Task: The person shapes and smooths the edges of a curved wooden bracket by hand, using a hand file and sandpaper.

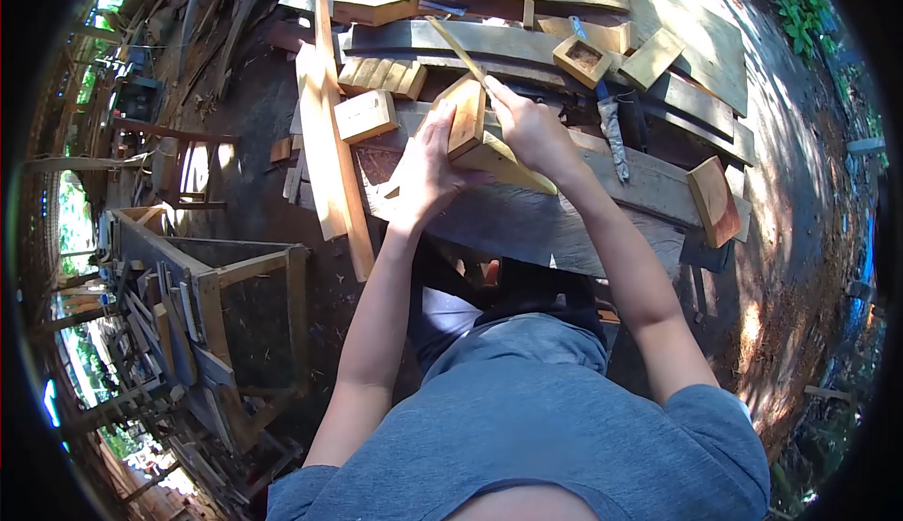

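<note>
A pale wooden piece with an angled top (467, 118) stands tilted over the front of the bench, between my hands. My left hand (433, 159) is closed on its left side, fingers along the face and thumb near the lower edge. My right hand (531, 131) is closed around the near end of a thin yellowish strip (453, 43), which slants up and left beside the piece's upper edge. I cannot make out whether the strip is wood or a ruler. Below the piece, a flat yellowish board (513, 165) juts to the right.
On the plank bench (602, 225) lie a grooved block (384, 77), a small block (367, 117), a hollow wooden box (581, 60), a wrapped-handled tool (613, 135) and a reddish-faced block (715, 201). Long battens (339, 145) overhang the left edge. A wooden frame (249, 267) stands left.
</note>
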`<action>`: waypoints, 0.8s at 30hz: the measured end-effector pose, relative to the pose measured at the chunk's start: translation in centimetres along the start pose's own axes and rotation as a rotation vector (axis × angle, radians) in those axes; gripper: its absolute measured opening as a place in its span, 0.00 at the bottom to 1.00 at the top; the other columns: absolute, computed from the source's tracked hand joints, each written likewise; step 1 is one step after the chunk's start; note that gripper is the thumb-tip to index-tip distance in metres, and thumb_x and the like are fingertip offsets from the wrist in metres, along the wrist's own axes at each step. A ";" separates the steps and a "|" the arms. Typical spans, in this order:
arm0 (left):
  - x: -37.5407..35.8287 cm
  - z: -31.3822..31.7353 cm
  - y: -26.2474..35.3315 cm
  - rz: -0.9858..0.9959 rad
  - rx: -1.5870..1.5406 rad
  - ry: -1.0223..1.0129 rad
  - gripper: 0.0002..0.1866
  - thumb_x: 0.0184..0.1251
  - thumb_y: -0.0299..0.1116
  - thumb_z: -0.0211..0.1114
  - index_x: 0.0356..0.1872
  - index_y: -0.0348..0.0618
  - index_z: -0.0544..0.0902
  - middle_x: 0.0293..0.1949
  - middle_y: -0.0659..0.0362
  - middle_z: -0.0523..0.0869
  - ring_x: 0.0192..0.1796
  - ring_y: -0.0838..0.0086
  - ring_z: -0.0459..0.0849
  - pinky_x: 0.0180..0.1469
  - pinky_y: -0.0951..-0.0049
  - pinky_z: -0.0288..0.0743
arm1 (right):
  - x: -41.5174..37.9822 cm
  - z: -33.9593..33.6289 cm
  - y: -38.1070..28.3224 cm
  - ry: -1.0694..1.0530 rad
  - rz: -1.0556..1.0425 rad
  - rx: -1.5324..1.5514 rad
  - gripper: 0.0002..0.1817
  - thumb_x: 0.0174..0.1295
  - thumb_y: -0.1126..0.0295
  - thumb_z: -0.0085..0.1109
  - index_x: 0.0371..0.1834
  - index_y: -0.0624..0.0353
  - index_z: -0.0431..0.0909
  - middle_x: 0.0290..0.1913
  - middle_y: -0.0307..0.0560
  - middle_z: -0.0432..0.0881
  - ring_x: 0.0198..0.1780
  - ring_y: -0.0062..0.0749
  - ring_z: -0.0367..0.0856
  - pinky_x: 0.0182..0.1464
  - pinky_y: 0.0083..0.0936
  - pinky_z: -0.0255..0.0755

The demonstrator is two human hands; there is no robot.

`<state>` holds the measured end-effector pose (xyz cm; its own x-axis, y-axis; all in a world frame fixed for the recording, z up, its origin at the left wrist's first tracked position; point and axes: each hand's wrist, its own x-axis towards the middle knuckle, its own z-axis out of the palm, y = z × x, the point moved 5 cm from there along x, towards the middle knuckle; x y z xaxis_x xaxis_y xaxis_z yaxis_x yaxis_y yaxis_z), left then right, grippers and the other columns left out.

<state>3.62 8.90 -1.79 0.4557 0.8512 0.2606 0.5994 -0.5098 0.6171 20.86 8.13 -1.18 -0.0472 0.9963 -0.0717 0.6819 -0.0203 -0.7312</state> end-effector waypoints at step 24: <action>-0.1 0.4 -0.6 -0.001 -0.096 -0.034 0.59 0.37 0.38 0.90 0.75 0.36 0.65 0.70 0.42 0.74 0.71 0.47 0.74 0.74 0.55 0.69 | 1.9 0.7 1.8 0.096 0.011 0.046 0.24 0.78 0.61 0.47 0.74 0.53 0.72 0.41 0.70 0.86 0.42 0.66 0.86 0.46 0.54 0.79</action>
<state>3.51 9.10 -2.45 0.4781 0.8463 0.2351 0.5348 -0.4928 0.6864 21.47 9.91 -3.16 0.0323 0.9993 -0.0164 0.6475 -0.0334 -0.7613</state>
